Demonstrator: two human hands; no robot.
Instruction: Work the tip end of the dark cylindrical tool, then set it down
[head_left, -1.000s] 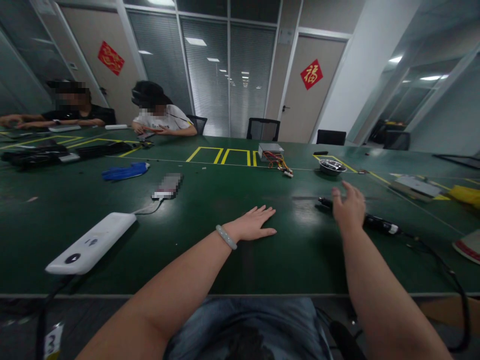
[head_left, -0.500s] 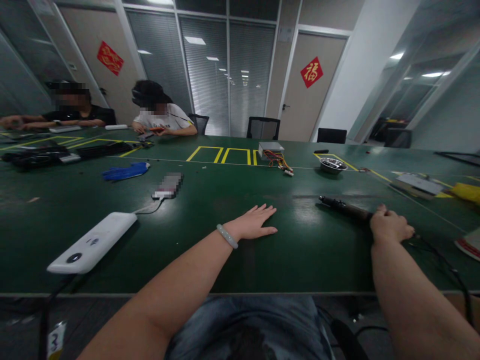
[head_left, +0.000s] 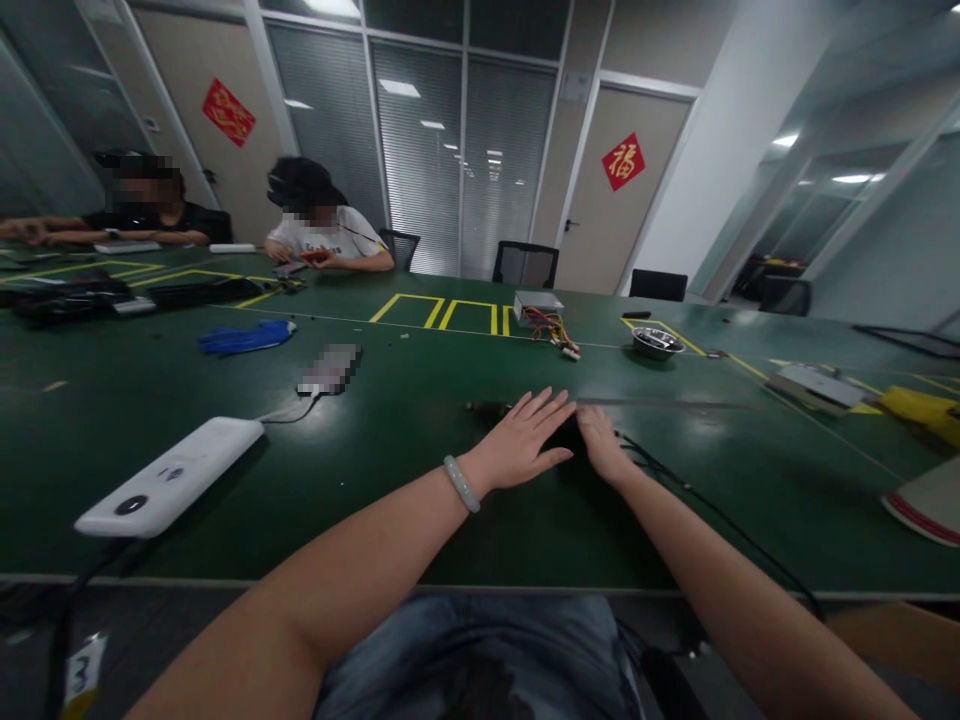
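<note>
Change logged, as I see it: right hand [head_left: 602, 445] now at table centre with the corded black tool [head_left: 491, 409], brought from the right, beside my left hand [head_left: 525, 440], fingers lifted over it.

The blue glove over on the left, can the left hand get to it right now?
Probably yes. The blue glove lies in the open and bare green table runs from the left hand to it, though it looks a long stretch.
</note>
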